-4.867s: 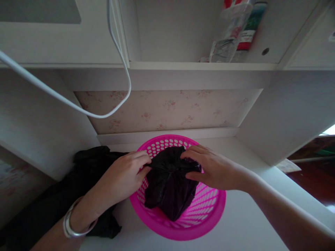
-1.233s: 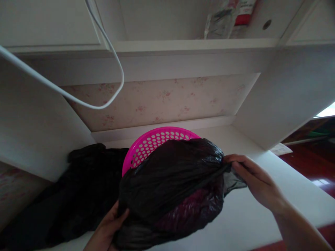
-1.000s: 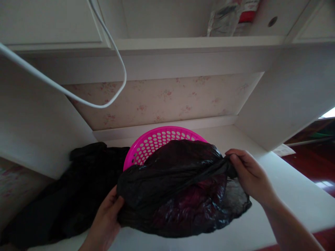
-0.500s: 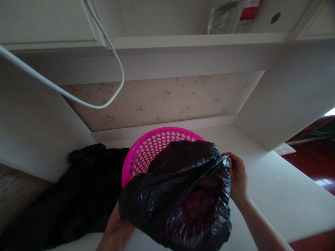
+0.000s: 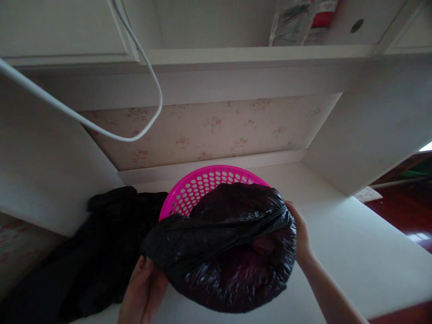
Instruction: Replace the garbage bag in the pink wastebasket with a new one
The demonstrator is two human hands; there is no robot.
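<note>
Your left hand (image 5: 143,292) grips the near-left edge of the black plastic bag (image 5: 224,245); your right hand (image 5: 299,234) holds its right edge, fingers mostly hidden behind the film. Bag is stretched btwn both hands, over the front of the pink basket (image 5: 199,186), w/ pink showing through the film. Basket sits on the white tabletop (image 5: 354,243), just beyond your hands. Left of your left hand: a heap of black material (image 5: 101,243) on the tabletop. Above and beyond the hands: a white cable (image 5: 135,135) loops below a shelf (image 5: 249,54).
</note>
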